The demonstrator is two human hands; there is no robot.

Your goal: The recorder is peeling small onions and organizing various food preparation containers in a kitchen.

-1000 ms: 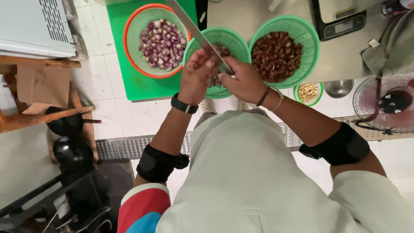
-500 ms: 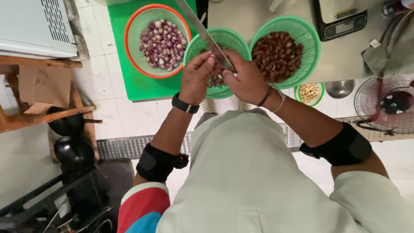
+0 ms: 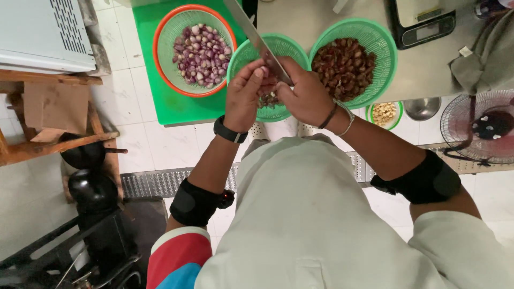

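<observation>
My right hand (image 3: 304,96) grips a long knife (image 3: 252,33) whose blade slants up and to the left. My left hand (image 3: 244,95) pinches a small shallot right against the blade, and both hands hover over the middle green basket (image 3: 243,56), which holds peel scraps. An orange-rimmed green basket (image 3: 194,49) of purple peeled shallots sits to the left on a green cutting board (image 3: 171,104). To the right, a bigger green basket (image 3: 353,59) is filled with brown unpeeled shallots.
A small green bowl of pale pieces (image 3: 384,113) and a metal bowl (image 3: 422,108) sit by my right forearm. A scale (image 3: 423,24) rests on the counter behind. A fan (image 3: 482,128) stands at right, a white appliance (image 3: 37,35) and wooden shelf (image 3: 48,112) at left.
Both hands stay over the middle basket; the knife blade has shifted slightly as my fingers work the shallot against it.
</observation>
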